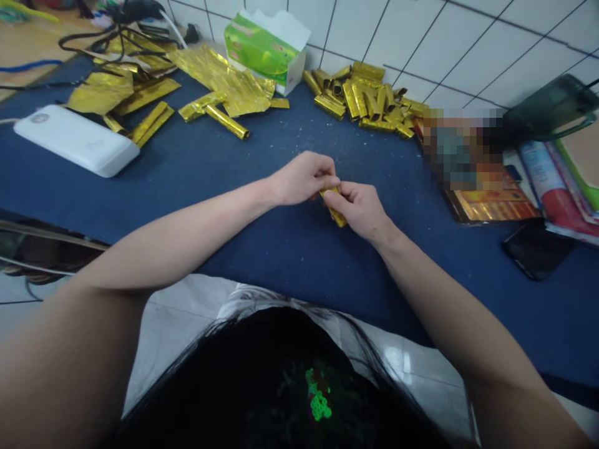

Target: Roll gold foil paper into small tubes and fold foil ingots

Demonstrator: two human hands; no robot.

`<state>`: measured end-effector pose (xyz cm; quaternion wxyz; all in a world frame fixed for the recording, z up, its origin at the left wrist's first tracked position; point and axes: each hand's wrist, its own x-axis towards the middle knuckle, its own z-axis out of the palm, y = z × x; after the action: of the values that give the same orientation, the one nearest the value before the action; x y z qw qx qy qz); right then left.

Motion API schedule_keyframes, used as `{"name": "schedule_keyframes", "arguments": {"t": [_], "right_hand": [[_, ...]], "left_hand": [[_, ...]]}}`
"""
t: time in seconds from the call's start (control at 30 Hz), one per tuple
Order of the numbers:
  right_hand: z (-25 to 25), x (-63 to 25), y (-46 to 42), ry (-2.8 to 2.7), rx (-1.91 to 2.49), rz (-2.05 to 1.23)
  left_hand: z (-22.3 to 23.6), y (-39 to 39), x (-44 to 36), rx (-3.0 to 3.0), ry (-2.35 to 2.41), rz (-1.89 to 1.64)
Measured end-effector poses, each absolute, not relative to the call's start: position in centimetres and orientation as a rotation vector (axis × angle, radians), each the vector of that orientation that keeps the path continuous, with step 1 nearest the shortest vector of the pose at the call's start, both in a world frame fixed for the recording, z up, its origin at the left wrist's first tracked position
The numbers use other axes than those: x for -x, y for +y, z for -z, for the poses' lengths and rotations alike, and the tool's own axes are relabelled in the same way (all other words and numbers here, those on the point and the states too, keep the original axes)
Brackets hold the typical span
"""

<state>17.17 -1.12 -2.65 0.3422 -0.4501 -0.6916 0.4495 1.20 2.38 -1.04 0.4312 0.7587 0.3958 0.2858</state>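
Observation:
Both hands meet over the middle of the dark blue tabletop. Between them is a small piece of folded gold foil paper, mostly covered by fingers. My right hand pinches it, thumb on top, and its lower end sticks out below. At the piece's upper end, my left hand is closed with thumb and fingertips against it. Beyond the hands lie loose gold foil sheets and a rolled gold foil tube. A pile of folded gold foil tubes sits at the back, by the tiled wall.
A green tissue box stands against the wall. At left lie a white power bank and black cables. On the right are an orange and gold box, a dark mug, books and a black phone.

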Motion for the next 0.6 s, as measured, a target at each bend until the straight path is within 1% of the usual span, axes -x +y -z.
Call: {"name": "schedule_keyframes", "arguments": {"t": [0.1,0.27,0.37,0.47,0.6], "right_hand": [[2.5,-17.2,-1.0,-1.813,1.19,-1.177],[2.5,-17.4,-0.9,-1.818,1.204,-1.204],[2.5,-17.4,-1.0,-1.856,1.195,-1.144],[2.4,-17.4,-1.1,-1.891,1.191,-1.064],[2.5,-17.2,-1.1,-1.901,1.209,-1.04]], "left_hand": [[1.2,1.8,-1.8,-1.903,0.964,-0.713],[0.8,3.0,-0.7,-1.918,1.086,-0.811],[0.8,3.9,0.2,-1.908,1.107,-0.875],[1.0,4.0,0.4,-1.904,1.105,-0.87],[0.8,3.9,0.6,-1.875,1.1,-0.808]]}}
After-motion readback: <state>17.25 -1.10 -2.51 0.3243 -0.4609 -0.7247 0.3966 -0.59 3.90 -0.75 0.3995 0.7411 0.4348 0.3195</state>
